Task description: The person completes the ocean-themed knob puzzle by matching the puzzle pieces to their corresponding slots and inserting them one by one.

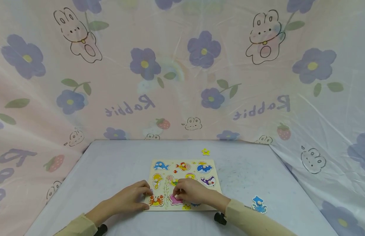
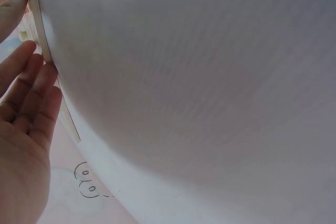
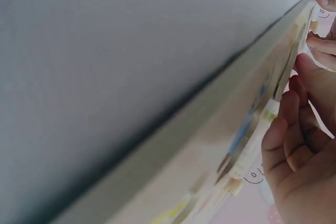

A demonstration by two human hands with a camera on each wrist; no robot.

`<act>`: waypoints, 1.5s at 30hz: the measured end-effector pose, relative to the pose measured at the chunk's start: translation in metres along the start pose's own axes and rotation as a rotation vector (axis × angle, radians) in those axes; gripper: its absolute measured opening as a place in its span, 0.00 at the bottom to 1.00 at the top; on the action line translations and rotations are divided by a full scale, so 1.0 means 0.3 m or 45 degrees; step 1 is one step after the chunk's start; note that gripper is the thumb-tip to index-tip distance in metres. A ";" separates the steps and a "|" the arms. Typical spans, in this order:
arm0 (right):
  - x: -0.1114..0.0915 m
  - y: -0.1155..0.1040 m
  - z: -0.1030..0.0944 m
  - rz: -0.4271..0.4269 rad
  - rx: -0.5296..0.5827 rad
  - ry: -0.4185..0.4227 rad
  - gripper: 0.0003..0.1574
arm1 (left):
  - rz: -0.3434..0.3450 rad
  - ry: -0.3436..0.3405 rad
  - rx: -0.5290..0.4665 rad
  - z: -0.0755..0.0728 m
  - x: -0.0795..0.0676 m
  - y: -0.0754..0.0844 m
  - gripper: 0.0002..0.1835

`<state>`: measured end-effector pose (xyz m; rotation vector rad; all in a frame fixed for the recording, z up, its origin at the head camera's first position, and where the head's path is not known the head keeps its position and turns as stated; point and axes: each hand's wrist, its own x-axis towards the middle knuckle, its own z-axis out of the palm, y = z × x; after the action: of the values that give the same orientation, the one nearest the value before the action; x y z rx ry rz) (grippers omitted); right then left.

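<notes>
A wooden sea-animal knob puzzle board lies flat on the table. My right hand is over its front middle, thumb and fingers pinching the small knob of a pink star-shaped puzzle piece. The hand covers part of that piece and of the slots beside it. Along the board's left edge rests my left hand, next to the crab piece. In the left wrist view its fingers lie fairly straight against the board's side. The right wrist view has the right hand's fingers low over the board.
A yellow star piece lies beyond the board's back edge. To the right, near my right sleeve, is a blue squid piece. Whale, fish and other knobbed pieces sit in the board. A patterned curtain hangs behind the white table.
</notes>
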<state>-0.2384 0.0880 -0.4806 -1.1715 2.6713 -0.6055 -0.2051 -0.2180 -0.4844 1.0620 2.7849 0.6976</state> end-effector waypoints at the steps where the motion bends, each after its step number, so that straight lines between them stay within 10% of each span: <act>1: -0.001 0.001 0.001 -0.002 -0.006 0.001 0.03 | -0.004 -0.001 -0.001 0.001 0.001 0.000 0.21; 28: -0.044 0.037 -0.026 -0.028 0.298 -0.025 0.10 | -0.003 0.008 0.015 0.012 0.006 -0.015 0.22; 45: -0.241 0.167 -0.157 0.041 0.394 0.360 0.12 | -0.007 0.007 0.009 0.013 0.003 -0.011 0.21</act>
<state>-0.2369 0.1857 -0.4602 -1.0196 2.6739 -1.2095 -0.2069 -0.2182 -0.4892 1.0545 2.7963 0.6911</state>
